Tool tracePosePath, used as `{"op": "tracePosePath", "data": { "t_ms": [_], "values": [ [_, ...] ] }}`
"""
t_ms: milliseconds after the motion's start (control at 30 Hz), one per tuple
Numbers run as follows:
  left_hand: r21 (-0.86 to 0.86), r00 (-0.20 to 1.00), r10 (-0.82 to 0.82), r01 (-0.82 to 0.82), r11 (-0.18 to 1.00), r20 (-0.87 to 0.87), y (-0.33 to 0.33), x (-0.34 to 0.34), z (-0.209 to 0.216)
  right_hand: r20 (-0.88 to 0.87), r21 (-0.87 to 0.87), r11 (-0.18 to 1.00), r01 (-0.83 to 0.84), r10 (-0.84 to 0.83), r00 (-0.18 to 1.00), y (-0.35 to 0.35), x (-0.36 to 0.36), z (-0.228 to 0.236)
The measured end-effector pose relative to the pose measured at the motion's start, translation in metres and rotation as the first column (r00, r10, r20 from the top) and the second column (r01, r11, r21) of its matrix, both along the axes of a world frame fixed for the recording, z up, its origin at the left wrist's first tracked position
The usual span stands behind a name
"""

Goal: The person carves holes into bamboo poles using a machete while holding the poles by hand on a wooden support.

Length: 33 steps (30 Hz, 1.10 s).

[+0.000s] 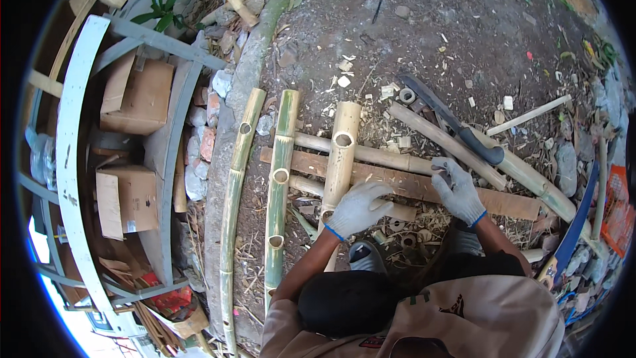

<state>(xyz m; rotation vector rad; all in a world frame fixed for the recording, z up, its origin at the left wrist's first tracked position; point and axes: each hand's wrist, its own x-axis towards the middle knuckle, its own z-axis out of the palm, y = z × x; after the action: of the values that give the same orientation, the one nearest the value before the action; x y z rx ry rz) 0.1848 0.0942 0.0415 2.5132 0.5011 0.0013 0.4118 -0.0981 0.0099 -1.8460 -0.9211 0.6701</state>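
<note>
Both my hands wear white work gloves with blue cuffs. My left hand (359,211) is beside and partly over a pale bamboo pole (341,152), fingers apart and pointing right. This pole has round holes cut in it, and its near end is hidden by my arm. My right hand (457,192) hovers open above a brown wooden plank (490,200), fingers loosely curled and apart, with nothing visible in them. The plank lies crosswise, along with a bamboo crosspiece (377,154). Left of them, a green bamboo pole (281,159) and another bamboo pole (233,199) also have holes.
A dark-handled machete (457,119) rests on bamboo pieces at the right. A saw with a blue blade (576,219) stands near orange netting (617,209). Chips and cut rings litter the soil. At the left, a frame (76,152) holds cardboard boxes (136,96).
</note>
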Motion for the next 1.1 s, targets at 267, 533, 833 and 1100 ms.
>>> {"op": "tracePosePath", "data": {
  "t_ms": [267, 533, 833, 1100],
  "values": [
    [-0.069, 0.821, -0.402, 0.466, 0.882, 0.407, -0.056, 0.082, 0.215, -0.116, 0.018, 0.927, -0.375, 0.375, 0.920, 0.036, -0.009, 0.001],
    [-0.192, 0.946, -0.069, 0.135, 0.972, 0.316, -0.110, 0.091, 0.253, -0.148, 0.027, 0.796, -0.605, 0.602, 0.785, 0.022, -0.038, -0.005],
    [-0.191, 0.948, -0.083, 0.147, 0.970, 0.307, -0.100, 0.064, 0.261, -0.030, -0.020, 0.823, -0.568, 0.567, 0.823, 0.010, -0.027, -0.021],
    [0.239, 0.778, 0.621, -0.588, 0.773, -0.094, -0.048, -0.092, 0.178, -0.050, -0.129, 0.834, -0.536, 0.534, 0.844, 0.008, -0.017, -0.026]
  ]
}}
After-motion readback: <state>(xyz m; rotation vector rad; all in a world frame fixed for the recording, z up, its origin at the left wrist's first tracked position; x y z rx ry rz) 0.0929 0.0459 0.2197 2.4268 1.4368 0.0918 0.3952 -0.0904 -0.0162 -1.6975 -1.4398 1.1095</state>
